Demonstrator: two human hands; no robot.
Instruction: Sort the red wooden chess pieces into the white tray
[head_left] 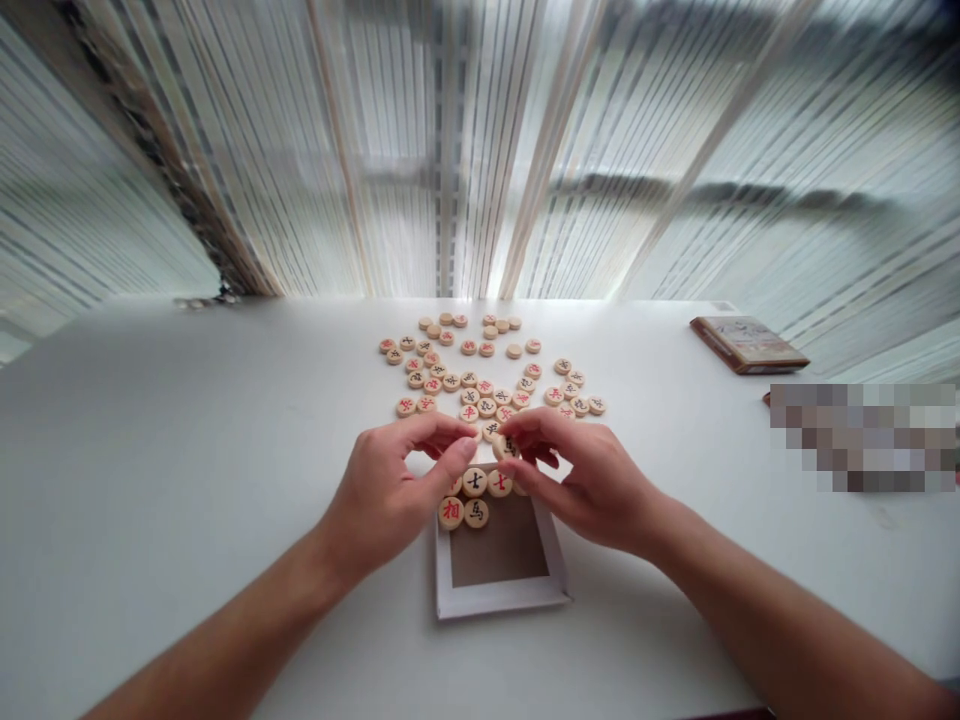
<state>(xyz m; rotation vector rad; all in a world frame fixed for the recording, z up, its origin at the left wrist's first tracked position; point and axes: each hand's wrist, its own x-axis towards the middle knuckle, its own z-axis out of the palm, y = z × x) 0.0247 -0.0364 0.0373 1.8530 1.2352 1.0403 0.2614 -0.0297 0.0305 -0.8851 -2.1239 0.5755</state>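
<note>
Several round wooden chess pieces (480, 385) with red or black characters lie scattered on the white table (187, 450). A shallow white-rimmed box (499, 598) sits in front of me with a few pieces (475, 483) lined up at its far end. My left hand (394, 495) hovers over the box's far left corner, fingers curled in a pinch; what they hold is hidden. My right hand (577, 475) is over the far right corner, its fingers pinching one wooden piece (504, 447).
A brown flat box lid (748, 343) lies at the far right of the table. A blurred patch (862, 437) covers something at the right edge. Vertical blinds (480, 150) hang behind the table's far edge.
</note>
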